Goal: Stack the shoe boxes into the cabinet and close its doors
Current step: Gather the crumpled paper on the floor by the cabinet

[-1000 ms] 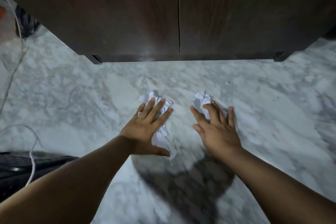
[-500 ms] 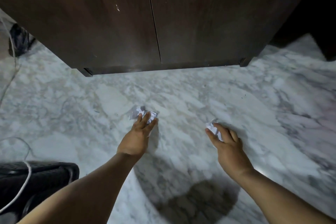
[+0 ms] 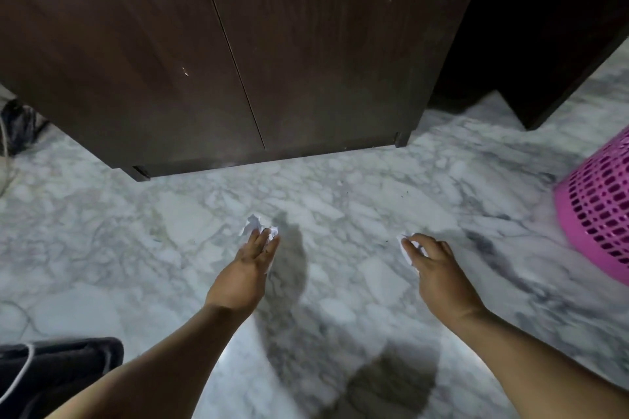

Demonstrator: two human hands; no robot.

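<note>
- The left hand (image 3: 250,270) holds a crumpled paper (image 3: 260,227) low over the floor (image 3: 102,214); its fingers lie fairly straight over the wad, and white shows past the fingertips and along the thumb side. Whether the thumb clamps it from below is hidden.
- The right hand (image 3: 434,265) grips a second, smaller wad (image 3: 406,248), with the fingers curled over it and the thumb pinching at its left edge.
- The cabinet (image 3: 238,44) stands straight ahead, beyond both hands. Its two doors meet along a thin seam and look closed.
- No shoe boxes are in view, so I judge they are already inside, though the closed doors hide this.
- A pink basket (image 3: 599,214) stands on the floor at the right edge, to the right of both hands and nearer the right one.
- My guess is that the papers are leftover scraps. If they go to the basket, the move runs rightward, and the right hand has the shorter reach.
- A dark bag (image 3: 61,371) with a white cord (image 3: 20,378) lies at lower left.
</note>
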